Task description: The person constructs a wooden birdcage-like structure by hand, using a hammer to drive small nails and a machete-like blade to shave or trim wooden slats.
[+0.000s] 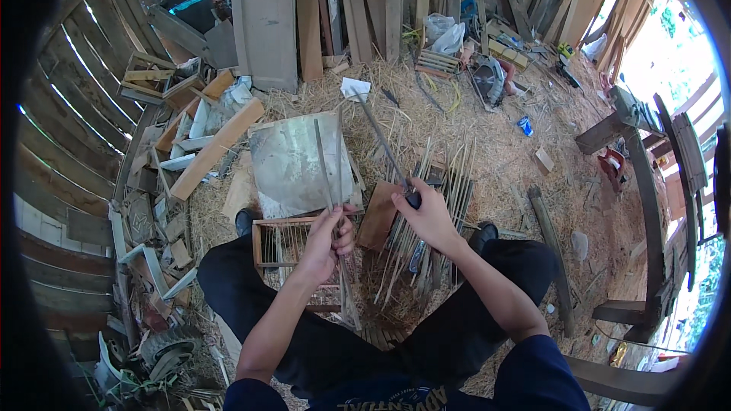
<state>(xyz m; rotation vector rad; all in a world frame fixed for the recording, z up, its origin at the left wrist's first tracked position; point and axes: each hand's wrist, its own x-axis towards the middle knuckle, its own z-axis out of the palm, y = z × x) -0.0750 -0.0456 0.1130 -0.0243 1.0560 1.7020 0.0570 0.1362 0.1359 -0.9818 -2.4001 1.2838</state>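
My left hand (327,242) is closed around several thin wooden strips (322,156), which stand up past my fingers and trail down between my legs. In my right hand (429,219) is the dark handle of a long, narrow-bladed knife (378,131); its blade points away and to the left, apart from the strips. A wooden frame with thin bars (276,247) lies by my left forearm, partly covered by it. Beneath my right hand rests a loose bundle of thin sticks (461,194), with a small blue-and-silver tool (416,256) among them. A brown wooden board (378,215) lies between my hands.
A pale, stained square panel (293,164) lies ahead on the straw-covered ground. Scrap boards (217,148) and white frame pieces pile up at left. Planks (365,7) lean along the far wall. A blue can (525,125) and a wooden bench-like structure (647,205) are at right.
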